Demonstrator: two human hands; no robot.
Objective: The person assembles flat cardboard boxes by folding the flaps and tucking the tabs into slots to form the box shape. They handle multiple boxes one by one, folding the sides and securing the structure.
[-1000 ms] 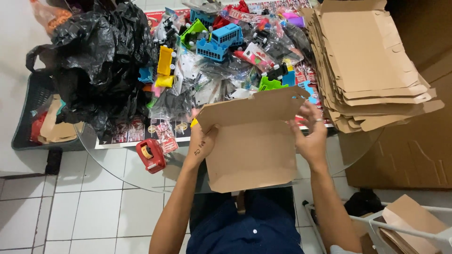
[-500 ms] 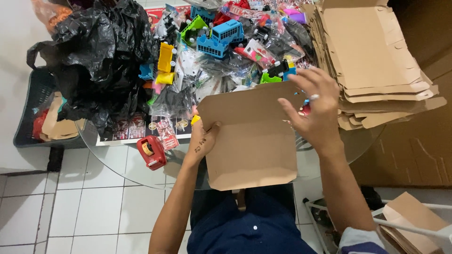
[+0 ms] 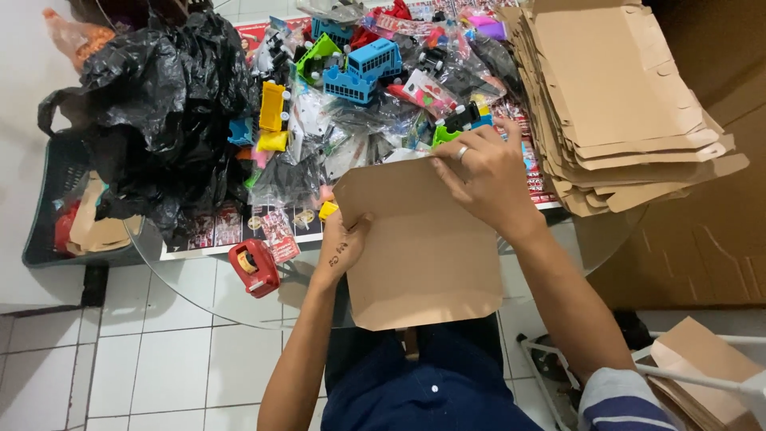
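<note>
A flat brown cardboard box blank (image 3: 423, 247) is held over the near edge of a round glass table (image 3: 207, 287). My left hand (image 3: 341, 239) grips its left edge, fingers curled around the side. My right hand (image 3: 483, 172), with a ring on one finger, presses down on its top edge and upper right corner. Just beyond the cardboard lies a heap of bagged plastic toys (image 3: 375, 88), among them a blue bus (image 3: 363, 68) and a yellow vehicle (image 3: 273, 116).
A tall stack of flat cardboard blanks (image 3: 622, 104) sits at the right of the table. A big black plastic bag (image 3: 159, 104) fills the left side above a dark basket (image 3: 56, 207). A red tape dispenser (image 3: 254, 267) lies near my left arm. White tiled floor lies below.
My right hand moved from the cardboard's right edge up and leftward onto its top edge. The top flap now lies flatter. My left hand kept its grip.
</note>
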